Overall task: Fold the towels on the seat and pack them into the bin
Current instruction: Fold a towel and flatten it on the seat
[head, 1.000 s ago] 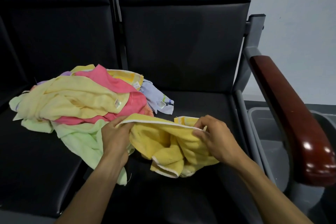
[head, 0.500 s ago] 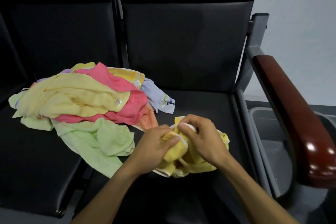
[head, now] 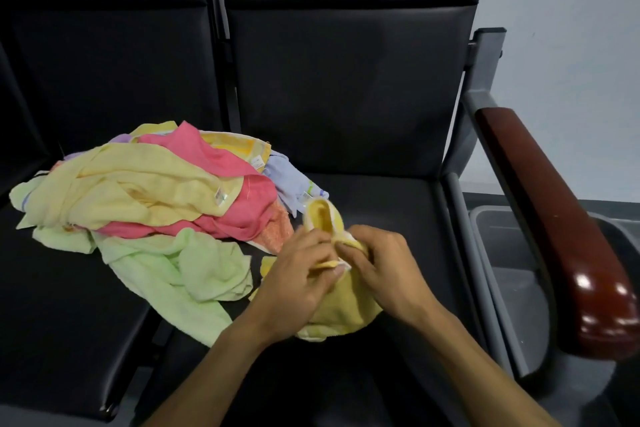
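Yellow towel (head: 341, 308) between both hands' fingertips

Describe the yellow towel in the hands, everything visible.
The yellow towel looks like soft terry cloth with a pale white-edged hem. It is bunched and crumpled, not yet a neat fold, lying on the black seat just right of the towel pile. One looped end sticks up behind the hands. The left hand and right hand both pinch its hem near the middle; the rest sags under the palms.
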{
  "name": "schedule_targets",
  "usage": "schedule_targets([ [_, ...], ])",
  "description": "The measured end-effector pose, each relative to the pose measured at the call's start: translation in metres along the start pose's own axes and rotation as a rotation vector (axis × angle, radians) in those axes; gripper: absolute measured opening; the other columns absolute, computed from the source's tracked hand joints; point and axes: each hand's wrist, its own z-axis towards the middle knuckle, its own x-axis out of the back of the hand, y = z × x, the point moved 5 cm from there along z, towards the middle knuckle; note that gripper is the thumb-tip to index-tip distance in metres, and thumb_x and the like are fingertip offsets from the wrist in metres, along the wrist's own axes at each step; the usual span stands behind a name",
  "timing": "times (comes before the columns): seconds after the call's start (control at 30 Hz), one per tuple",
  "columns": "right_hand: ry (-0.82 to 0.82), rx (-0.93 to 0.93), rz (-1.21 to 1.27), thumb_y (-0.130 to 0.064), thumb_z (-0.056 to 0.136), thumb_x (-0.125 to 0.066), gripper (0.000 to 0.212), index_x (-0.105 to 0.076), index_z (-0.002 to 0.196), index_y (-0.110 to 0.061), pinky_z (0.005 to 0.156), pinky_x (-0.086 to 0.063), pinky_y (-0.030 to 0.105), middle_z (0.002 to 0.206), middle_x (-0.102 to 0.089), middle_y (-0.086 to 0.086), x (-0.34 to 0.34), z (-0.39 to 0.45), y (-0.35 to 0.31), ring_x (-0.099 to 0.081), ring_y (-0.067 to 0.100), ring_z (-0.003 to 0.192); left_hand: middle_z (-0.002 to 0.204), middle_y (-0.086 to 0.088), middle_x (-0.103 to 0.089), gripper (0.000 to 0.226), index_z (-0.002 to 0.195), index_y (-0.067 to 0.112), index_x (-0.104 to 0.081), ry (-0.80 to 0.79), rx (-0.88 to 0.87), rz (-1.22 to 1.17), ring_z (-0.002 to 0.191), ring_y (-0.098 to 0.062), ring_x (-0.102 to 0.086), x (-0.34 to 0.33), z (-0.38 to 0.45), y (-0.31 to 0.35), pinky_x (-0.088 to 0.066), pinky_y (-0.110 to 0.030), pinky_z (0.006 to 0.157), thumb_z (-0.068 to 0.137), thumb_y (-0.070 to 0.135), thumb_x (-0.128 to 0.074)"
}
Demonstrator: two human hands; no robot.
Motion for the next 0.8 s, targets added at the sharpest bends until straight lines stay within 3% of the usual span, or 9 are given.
schedule_targets([
  [0.07, -0.028, -0.073, -0.052, -0.038, 0.094, -0.064, 0.027, -0.058, 0.075, -0.019, 0.062, -0.045, 0.033, 0.067, -0.058, -0.004, 0.0, 0.0, 0.01, -0.053, 0.015, 0.065, 0.085, 0.008, -0.052, 0.024, 0.076, 0.013, -0.059, 0.061, 0.096, 0.017, 0.082, -0.011, -0.053, 0.0, 0.002, -0.011, -0.039, -0.029, 0.075, 0.093, 0.03, -0.057],
  [0.2, -0.062, -0.226, -0.199, -0.043, 0.093, -0.063, 0.031, -0.053, 0.073, -0.022, 0.063, -0.049, 0.04, 0.066, -0.056, -0.004, 0.006, -0.005, 0.027, -0.056, 0.019, 0.067, 0.09, -0.001, -0.053, 0.014, 0.088, 0.006, -0.066, 0.453, 0.384, 0.24, 0.09, -0.031, -0.055, 0.039, -0.001, -0.039, -0.037, -0.037, 0.08, 0.096, 0.016, -0.06],
  [0.27, -0.007, -0.183, -0.163, -0.036, 0.096, -0.06, 0.023, -0.054, 0.078, -0.022, 0.065, -0.05, 0.041, 0.067, -0.057, -0.006, 0.01, -0.004, 0.024, -0.056, 0.016, 0.068, 0.105, 0.0, -0.054, 0.021, 0.092, 0.011, -0.07, 0.418, 0.414, 0.255, 0.104, -0.028, -0.051, 0.043, -0.002, -0.041, -0.04, -0.04, 0.091, 0.096, 0.029, -0.06],
  [0.4, -0.03, -0.022, -0.097, -0.037, 0.098, -0.05, 0.019, -0.06, 0.086, -0.026, 0.068, -0.049, 0.039, 0.079, -0.059, -0.009, 0.0, -0.001, 0.004, -0.057, 0.01, 0.074, 0.138, 0.006, -0.05, 0.028, 0.081, 0.02, -0.068, 0.109, 0.078, 0.12, 0.134, -0.012, -0.038, 0.011, 0.0, -0.012, -0.027, -0.03, 0.112, 0.09, 0.043, -0.057],
  [0.43, -0.042, 0.003, -0.094, -0.038, 0.097, -0.049, 0.02, -0.061, 0.087, -0.026, 0.068, -0.049, 0.039, 0.08, -0.058, -0.01, -0.003, -0.001, 0.0, -0.056, 0.01, 0.075, 0.13, 0.008, -0.055, 0.023, 0.08, 0.022, -0.066, 0.03, 0.02, 0.108, 0.13, -0.012, -0.044, 0.0, 0.0, -0.007, -0.03, -0.031, 0.11, 0.091, 0.041, -0.058],
  [0.5, -0.061, 0.01, -0.109, -0.041, 0.097, -0.049, 0.021, -0.061, 0.086, -0.027, 0.068, -0.049, 0.04, 0.081, -0.057, -0.01, -0.006, 0.0, -0.001, -0.055, 0.011, 0.075, 0.097, 0.015, -0.056, 0.017, 0.077, 0.031, -0.055, -0.026, 0.012, 0.074, 0.1, -0.007, -0.054, -0.01, 0.001, -0.007, -0.039, -0.029, 0.088, 0.094, 0.034, -0.059],
  [0.6, -0.085, -0.102, -0.181, -0.044, 0.095, -0.058, 0.025, -0.055, 0.079, -0.024, 0.068, -0.046, 0.037, 0.074, -0.058, -0.009, 0.0, -0.001, 0.012, -0.055, 0.014, 0.073, 0.08, 0.01, -0.051, 0.018, 0.077, 0.024, -0.057, 0.191, 0.151, 0.152, 0.079, -0.011, -0.051, 0.007, 0.003, -0.021, -0.037, -0.031, 0.073, 0.093, 0.031, -0.056],
  [0.7, -0.102, -0.166, -0.274, -0.04, 0.095, -0.06, 0.028, -0.054, 0.076, -0.02, 0.072, -0.036, 0.034, 0.07, -0.056, -0.007, 0.005, -0.003, 0.019, -0.052, 0.016, 0.071, 0.084, 0.001, -0.054, 0.014, 0.083, 0.008, -0.063, 0.418, 0.322, 0.262, 0.082, -0.025, -0.053, 0.036, 0.001, -0.033, -0.034, -0.035, 0.075, 0.096, 0.015, -0.063],
  [0.8, -0.048, -0.181, -0.348, -0.042, 0.097, -0.056, 0.024, -0.05, 0.081, -0.025, 0.078, -0.032, 0.035, 0.075, -0.056, -0.009, 0.008, -0.005, 0.017, -0.051, 0.014, 0.076, 0.087, -0.002, -0.059, 0.011, 0.09, 0.006, -0.066, 0.453, 0.407, 0.225, 0.086, -0.026, -0.055, 0.045, -0.002, -0.034, -0.035, -0.035, 0.076, 0.096, 0.016, -0.064],
])
